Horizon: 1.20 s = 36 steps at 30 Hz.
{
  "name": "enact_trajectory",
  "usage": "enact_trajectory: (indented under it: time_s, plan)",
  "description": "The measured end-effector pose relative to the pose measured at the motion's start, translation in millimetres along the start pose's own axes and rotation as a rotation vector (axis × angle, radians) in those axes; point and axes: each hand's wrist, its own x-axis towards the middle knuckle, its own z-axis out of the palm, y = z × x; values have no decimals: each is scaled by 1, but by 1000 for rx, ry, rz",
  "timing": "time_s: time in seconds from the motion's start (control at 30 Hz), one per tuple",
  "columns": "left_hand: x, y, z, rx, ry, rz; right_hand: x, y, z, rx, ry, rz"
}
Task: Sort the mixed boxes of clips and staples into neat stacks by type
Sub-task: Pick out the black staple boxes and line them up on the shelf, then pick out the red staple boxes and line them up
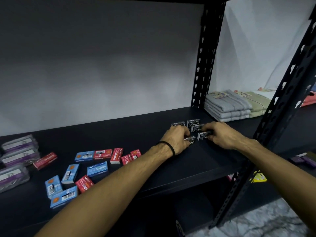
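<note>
Several black staple boxes [193,123] sit grouped at the right of the dark shelf [196,161]. My left hand [177,139] grips one black box [191,140] at the group's near left. My right hand [220,134] pinches another black box [203,135] at the near right. Blue staple boxes [97,169] and red staple boxes [116,155] lie scattered at the shelf's left and middle. Clear boxes of clips with purple labels [18,151] are piled at the far left edge.
A black perforated upright [203,65] stands behind the black boxes, and another [277,117] rises at the right front. Folded grey and green towels [229,106] lie on the neighbouring shelf. More purple boxes [304,159] show on a lower right shelf.
</note>
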Motion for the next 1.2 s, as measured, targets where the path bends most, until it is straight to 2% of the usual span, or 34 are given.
enact_trajectory:
  time_s: [0.2,0.4,0.53,0.87,1.03,1.2]
  plan:
    - [-7,-5,-10,-12,13,45,-2,-2,1,21,4,51]
    - [-25,-27,-43,32,43,71,-3,-26,1,-11,208,-35]
    - [-46,-55,-72,37,33,18,0,-54,3,-24,254,-116]
    - [-94,-111,-117,60,75,-117,1,-139,32,36,172,-247]
    - [-113,-125,-114,63,-20,-152,-3,-177,55,68,110,-252]
    - [-124,-129,-105,113,-85,-79,-4,-194,69,109,8,-334]
